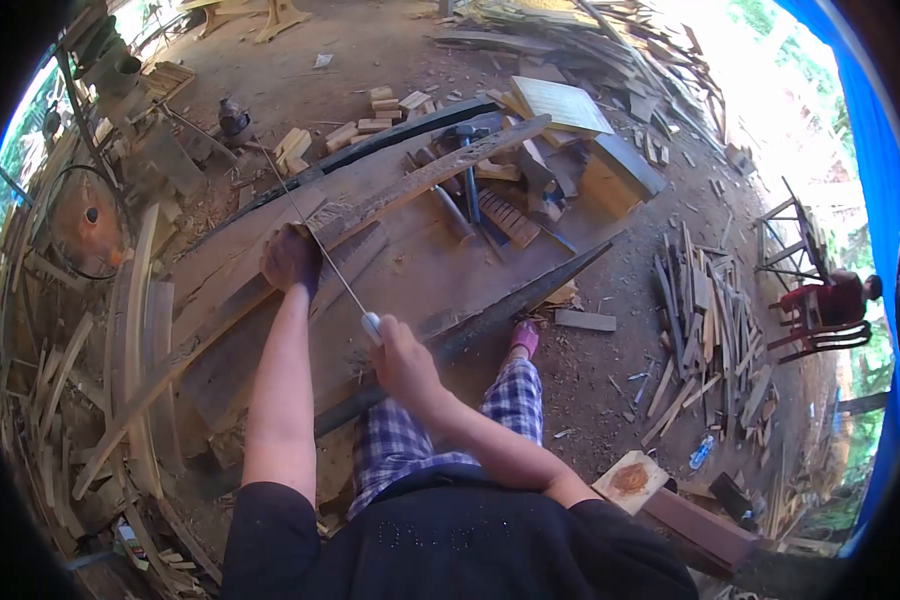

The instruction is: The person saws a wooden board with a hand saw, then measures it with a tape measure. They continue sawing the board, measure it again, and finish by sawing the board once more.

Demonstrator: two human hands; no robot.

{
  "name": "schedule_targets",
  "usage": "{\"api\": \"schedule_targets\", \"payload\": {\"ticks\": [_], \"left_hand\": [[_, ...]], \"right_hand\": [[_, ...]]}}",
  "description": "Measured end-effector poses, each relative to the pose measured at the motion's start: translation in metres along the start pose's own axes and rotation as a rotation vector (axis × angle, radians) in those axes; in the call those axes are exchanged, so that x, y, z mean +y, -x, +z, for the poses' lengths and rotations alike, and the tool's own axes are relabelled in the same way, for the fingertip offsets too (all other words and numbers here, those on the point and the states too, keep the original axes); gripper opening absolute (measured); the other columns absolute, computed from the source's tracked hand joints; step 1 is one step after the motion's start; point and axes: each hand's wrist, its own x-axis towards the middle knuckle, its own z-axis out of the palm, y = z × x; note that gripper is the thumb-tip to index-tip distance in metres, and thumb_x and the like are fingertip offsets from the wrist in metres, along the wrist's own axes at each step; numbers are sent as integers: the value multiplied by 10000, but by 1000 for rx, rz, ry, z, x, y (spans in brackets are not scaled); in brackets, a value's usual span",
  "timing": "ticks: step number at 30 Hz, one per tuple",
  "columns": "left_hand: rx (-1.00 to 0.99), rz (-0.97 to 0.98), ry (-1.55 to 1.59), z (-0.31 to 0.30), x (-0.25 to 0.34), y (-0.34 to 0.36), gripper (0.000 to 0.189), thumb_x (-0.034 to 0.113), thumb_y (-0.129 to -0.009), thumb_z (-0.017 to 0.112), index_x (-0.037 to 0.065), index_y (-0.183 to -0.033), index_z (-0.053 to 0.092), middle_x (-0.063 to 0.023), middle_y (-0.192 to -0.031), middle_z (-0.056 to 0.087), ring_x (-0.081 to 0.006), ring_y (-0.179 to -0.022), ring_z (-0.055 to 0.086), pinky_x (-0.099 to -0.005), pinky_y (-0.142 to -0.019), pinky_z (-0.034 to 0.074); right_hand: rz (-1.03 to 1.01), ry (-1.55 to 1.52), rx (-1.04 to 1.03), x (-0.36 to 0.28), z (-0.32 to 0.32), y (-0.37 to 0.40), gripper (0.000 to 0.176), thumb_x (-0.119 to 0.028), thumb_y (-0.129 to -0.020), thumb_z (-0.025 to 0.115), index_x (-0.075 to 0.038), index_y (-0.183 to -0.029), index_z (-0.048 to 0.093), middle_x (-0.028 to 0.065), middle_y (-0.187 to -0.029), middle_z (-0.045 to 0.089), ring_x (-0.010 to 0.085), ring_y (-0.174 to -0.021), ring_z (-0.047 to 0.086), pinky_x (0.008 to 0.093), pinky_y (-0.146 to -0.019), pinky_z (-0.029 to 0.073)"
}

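My right hand (406, 368) is closed around the white handle (371, 326) of a long thin tool. Its narrow metal shaft (332, 267) runs up and left past my left hand. My left hand (291, 258) is closed on a long, curved wooden plank (410, 190), close beside the shaft. The plank lies slantwise over a broad wooden work surface (410, 275). Whether the shaft touches the plank's edge is hard to tell.
A hammer (470, 165), a brown block (510, 218) and other tools lie beyond the plank. Wood strips are heaped at left (140, 330) and right (705, 320). A seated person (835, 300) is at far right. Small blocks (292, 148) lie beyond the surface.
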Motion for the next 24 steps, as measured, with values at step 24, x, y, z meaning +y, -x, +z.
{"api": "schedule_targets", "payload": {"ticks": [24], "left_hand": [[196,105,16,11,-7,7,335,294,-937,463,77,-862,707,-110,-946,682,-320,-922,630,-458,-797,483]], "right_hand": [[-51,-83,54,39,16,34,227,-102,-880,619,-25,-1074,530,228,-953,582,436,-845,588,464,-697,491]]}}
